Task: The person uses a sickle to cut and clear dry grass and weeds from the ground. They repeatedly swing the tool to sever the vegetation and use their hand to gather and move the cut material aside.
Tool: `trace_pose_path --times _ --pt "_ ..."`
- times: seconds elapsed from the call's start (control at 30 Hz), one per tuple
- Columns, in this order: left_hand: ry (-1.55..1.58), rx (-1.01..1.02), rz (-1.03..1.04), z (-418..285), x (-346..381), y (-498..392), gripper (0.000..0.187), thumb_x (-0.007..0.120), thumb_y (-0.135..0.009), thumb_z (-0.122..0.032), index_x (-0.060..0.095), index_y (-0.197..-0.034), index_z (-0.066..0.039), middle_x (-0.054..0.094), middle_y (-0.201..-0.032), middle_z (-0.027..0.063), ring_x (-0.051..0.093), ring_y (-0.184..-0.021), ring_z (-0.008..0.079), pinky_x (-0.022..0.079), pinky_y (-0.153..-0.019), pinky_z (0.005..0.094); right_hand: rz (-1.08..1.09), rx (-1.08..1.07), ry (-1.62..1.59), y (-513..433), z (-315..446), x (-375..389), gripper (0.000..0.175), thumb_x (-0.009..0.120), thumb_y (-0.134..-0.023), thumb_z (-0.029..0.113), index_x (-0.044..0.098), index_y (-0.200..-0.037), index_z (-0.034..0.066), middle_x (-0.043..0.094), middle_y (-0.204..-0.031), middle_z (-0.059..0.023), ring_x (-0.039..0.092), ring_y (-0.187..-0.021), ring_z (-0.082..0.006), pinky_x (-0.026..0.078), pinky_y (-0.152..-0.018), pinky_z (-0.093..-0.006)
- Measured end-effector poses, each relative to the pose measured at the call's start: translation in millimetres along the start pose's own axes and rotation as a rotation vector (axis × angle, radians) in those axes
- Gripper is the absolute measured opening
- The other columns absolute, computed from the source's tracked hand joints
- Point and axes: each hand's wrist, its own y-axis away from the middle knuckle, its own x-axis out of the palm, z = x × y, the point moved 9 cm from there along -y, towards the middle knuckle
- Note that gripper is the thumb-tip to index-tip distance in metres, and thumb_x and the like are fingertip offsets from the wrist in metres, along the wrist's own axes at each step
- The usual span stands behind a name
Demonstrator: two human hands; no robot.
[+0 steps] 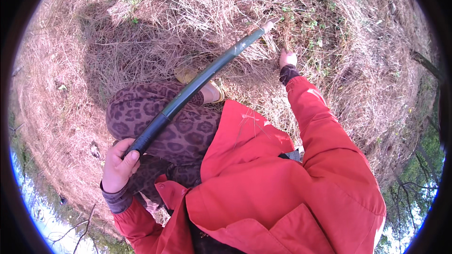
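Observation:
My left hand (120, 164) grips the black end of a long-handled tool (197, 84) with a dark green shaft. The shaft slants across my bent knee, away from me and to the right, and looks curved in this wide view. Its narrow, worn metal tip (269, 25) rests among dry grass and small green plants (312, 24). Just nearer to me than that tip, my right hand (287, 58) reaches down to the ground, fingers curled in by thin brown stems. The stems and the angle hide its fingertips, so a hold cannot be made out.
Dry straw-coloured grass (53, 88) covers the ground all around. A yellowish shoe (185, 74) is under the shaft, beside my leg in leopard-print trousers (137, 113). A dark branch (427, 64) lies at the right. Bare twigs (84, 227) and trees edge the view.

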Motion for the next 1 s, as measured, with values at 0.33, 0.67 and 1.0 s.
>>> trace_pose_path --times 0.33,0.67,1.0 --pt "-0.037 0.002 0.009 -13.1 9.3 -1.3 0.036 0.059 -0.084 -0.030 0.053 -0.101 0.001 0.046 -0.058 -0.0037 0.037 -0.047 0.0021 0.026 -0.042 0.0168 0.294 -0.296 -0.117 148.2 86.2 30.8 0.024 0.050 -0.084 0.027 0.056 -0.082 0.0032 0.059 -0.077 -0.0222 0.058 -0.075 -0.0377 0.045 -0.065 -0.0445" --pt "-0.102 0.138 0.017 -6.6 9.0 2.0 0.032 0.055 -0.087 -0.027 0.053 -0.103 0.000 0.043 -0.053 -0.0042 0.034 -0.042 0.0022 0.023 -0.039 0.0176 0.393 -0.493 0.170 135.9 50.4 22.9 0.028 0.048 -0.085 0.031 0.052 -0.104 0.0098 0.059 -0.078 -0.0199 0.058 -0.075 -0.0370 0.046 -0.067 -0.0449" --pt "-0.102 0.188 0.011 -6.8 10.5 2.3 0.031 0.054 -0.088 -0.026 0.053 -0.104 0.000 0.041 -0.054 -0.0051 0.034 -0.042 0.0021 0.024 -0.038 0.0176 -0.090 0.130 -0.031 -8.1 -15.2 -49.3 0.030 0.056 -0.079 0.029 0.060 -0.101 0.0098 0.050 -0.114 -0.0198 0.058 -0.095 -0.0309 0.047 -0.083 -0.0389"
